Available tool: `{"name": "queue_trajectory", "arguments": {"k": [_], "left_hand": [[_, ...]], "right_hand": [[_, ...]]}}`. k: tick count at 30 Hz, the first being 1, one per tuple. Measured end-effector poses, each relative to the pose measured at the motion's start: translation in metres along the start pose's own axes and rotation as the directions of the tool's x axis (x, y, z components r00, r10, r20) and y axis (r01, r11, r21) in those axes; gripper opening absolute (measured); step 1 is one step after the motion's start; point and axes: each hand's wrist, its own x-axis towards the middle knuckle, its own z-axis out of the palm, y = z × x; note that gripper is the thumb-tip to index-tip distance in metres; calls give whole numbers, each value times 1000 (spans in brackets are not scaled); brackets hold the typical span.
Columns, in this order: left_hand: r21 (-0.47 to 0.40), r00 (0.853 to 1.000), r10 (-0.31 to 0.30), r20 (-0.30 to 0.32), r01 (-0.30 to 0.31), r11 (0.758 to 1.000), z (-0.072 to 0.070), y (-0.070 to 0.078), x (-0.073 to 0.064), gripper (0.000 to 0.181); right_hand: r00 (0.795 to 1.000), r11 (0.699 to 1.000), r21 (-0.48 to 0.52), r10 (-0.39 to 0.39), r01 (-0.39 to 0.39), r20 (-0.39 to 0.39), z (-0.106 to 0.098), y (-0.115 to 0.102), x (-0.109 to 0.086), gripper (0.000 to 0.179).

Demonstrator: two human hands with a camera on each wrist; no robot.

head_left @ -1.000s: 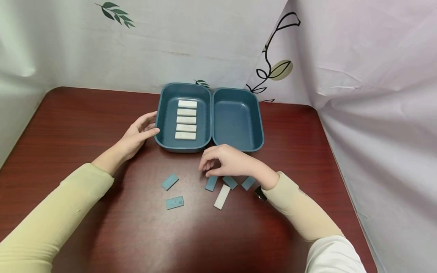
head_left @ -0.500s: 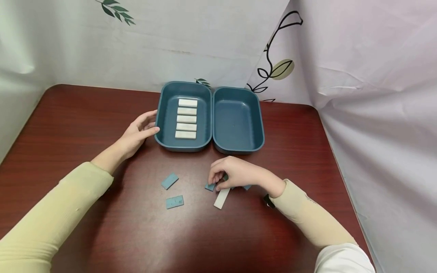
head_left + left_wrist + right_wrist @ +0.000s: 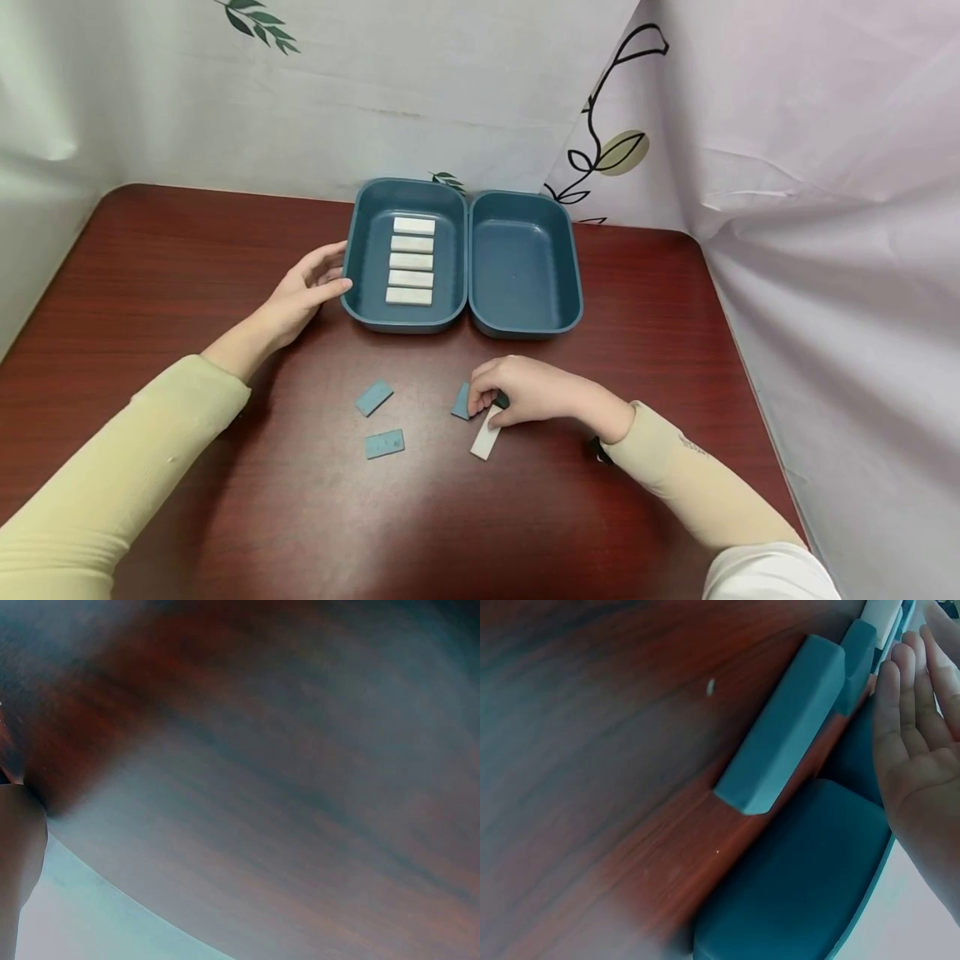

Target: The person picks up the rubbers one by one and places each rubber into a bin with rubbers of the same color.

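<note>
My left hand [image 3: 300, 296] holds the left side of a blue box [image 3: 405, 327], thumb over the rim and fingers along the outer wall. Inside that box lies a column of several white blocks [image 3: 410, 279]. On the table, my right hand [image 3: 536, 390] pinches the far end of a loose white block [image 3: 483, 442] between thumb and fingers. A blue block [image 3: 460, 404] lies just left of those fingertips. Another blue block [image 3: 784, 727] is near in the right wrist view; the hand covers it in the head view.
A second blue box [image 3: 525, 321] stands against the first one's right side. Two more blue blocks [image 3: 374, 398] lie on the dark red table [image 3: 300, 500], left of the right hand. A white curtain [image 3: 450, 92] hangs behind and along both sides.
My right hand has come down from in front of the boxes, toward me and slightly right, onto the loose white block. My left hand stays at the box.
</note>
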Motion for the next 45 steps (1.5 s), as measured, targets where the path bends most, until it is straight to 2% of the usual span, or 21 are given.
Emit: {"name": "queue_trajectory", "arguments": {"k": [8,17,36,45], "left_hand": [[-2,1000,8,1,-8,1000,0,1,0,63],[-3,1000,13,2,-13,1000,0,-1,0,63],[-28,999,33,4,-33,999,0,-3,0,62],[-20,1000,18,3,-18,1000,0,-2,0,62]], "right_hand": [[998,994,-101,-38,43,50,0,1,-1,26],[993,968,-229,-88,104,81,-1,-3,0,25],[989,948,-296,-88,120,118,-1,-8,0,20],[991,955,-281,-69,98,111,-2,-8,0,21]]}}
